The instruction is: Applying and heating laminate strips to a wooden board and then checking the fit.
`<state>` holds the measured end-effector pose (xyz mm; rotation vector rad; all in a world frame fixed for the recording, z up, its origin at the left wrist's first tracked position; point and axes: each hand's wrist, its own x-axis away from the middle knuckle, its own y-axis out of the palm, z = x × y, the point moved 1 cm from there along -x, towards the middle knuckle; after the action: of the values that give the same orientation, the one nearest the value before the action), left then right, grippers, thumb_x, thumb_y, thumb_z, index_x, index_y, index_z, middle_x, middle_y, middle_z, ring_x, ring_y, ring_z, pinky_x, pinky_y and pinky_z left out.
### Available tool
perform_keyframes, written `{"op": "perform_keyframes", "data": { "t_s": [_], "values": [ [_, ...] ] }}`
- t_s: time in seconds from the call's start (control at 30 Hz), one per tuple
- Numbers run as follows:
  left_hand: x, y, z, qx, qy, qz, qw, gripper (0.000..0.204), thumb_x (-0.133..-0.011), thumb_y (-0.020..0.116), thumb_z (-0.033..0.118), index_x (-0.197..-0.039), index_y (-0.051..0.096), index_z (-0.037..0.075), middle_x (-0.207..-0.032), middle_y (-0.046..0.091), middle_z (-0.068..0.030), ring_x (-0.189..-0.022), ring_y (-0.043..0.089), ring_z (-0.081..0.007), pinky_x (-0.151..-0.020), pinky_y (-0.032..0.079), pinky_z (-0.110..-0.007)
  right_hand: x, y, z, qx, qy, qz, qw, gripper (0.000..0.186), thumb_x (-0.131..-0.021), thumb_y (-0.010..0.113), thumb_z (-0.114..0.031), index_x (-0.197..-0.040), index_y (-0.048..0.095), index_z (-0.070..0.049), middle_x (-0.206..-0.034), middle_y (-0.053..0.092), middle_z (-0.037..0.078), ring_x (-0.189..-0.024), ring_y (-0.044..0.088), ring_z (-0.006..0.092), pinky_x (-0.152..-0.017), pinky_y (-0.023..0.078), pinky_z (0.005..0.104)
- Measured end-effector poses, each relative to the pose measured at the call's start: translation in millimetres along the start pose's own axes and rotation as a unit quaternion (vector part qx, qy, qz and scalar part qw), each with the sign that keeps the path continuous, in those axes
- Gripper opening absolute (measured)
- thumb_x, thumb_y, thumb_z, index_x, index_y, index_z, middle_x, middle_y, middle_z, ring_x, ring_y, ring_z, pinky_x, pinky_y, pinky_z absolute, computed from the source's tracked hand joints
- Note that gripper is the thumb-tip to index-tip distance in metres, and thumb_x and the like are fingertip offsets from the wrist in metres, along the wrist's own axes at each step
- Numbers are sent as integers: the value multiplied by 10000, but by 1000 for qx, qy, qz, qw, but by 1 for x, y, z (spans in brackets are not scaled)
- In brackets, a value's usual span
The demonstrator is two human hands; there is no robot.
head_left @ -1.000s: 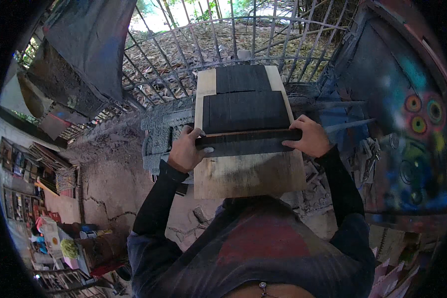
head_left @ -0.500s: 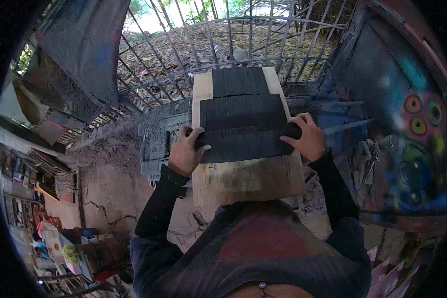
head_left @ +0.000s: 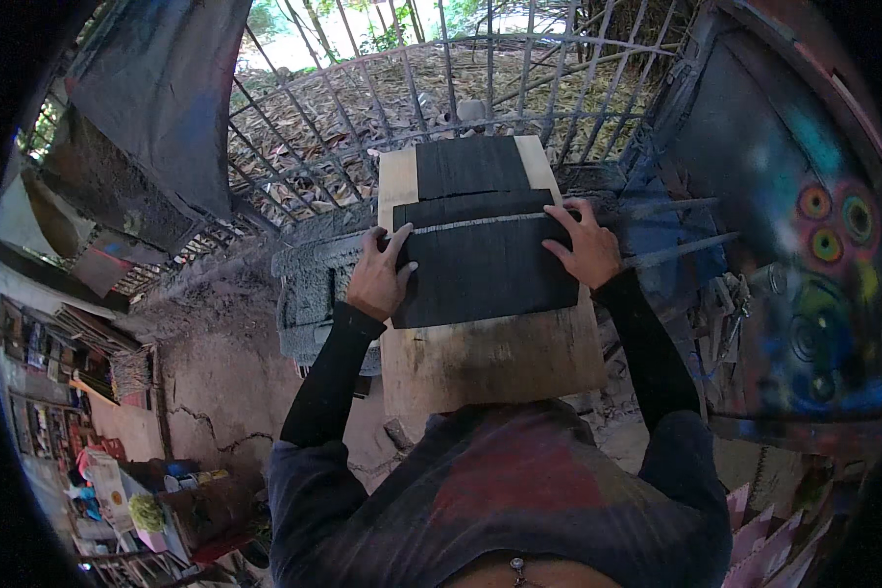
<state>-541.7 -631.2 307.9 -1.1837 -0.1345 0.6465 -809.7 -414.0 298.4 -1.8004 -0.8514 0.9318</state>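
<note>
1. The left hand (head_left: pixel 377 277) has its grip on the left edge of a black sheet (head_left: pixel 485 265). The fingers are bent over the edge and the thumb lies on top.
2. The right hand (head_left: pixel 583 245) has its grip on the top right corner of the same black sheet. The fingers are spread flat and press down on it.
3. The black sheet lies flat on a wooden board (head_left: pixel 490 358). It covers the middle of the board.
4. A second black sheet (head_left: pixel 472 165) lies on the far end of the board, just past the first one. The two look like they touch, with a thin pale line where they meet.
5. Bare wood shows at the near end of the board and along its sides.
6. The board sits in front of the person, above their dark shirt (head_left: pixel 519 510).
7. A grey tyre (head_left: pixel 309 294) lies just beside the board, under the left arm.
8. A metal gate (head_left: pixel 363 108) with thin bars stands behind the board.
9. A painted wall (head_left: pixel 804 245) with bright rings is on the right.
10. Dry leaves (head_left: pixel 402 88) cover the ground past the gate.
</note>
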Motion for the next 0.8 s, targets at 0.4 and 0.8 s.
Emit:
{"op": "perform_keyframes", "data": {
  "t_s": [0.4,0.8],
  "values": [
    [-25,62,-51,2,-26,-36,999,552,-843,712,233,-1325,480,99,-1333,395,-236,-1177,503,-451,-962,477,-487,-32,65,28,-7,22,-47,999,496,-855,713,-332,-1289,541,-164,-1263,462,149,-956,643,365,-818,537,470],
    [7,78,-64,111,-173,14,979,762,-683,838,459,-1261,578,36,-1187,563,-252,-1100,576,-391,-946,483,-426,0,72,29,-146,182,-18,972,508,-769,788,-382,-1133,610,-76,-1185,581,189,-1125,568,356,-941,476,431]
  ]
}}
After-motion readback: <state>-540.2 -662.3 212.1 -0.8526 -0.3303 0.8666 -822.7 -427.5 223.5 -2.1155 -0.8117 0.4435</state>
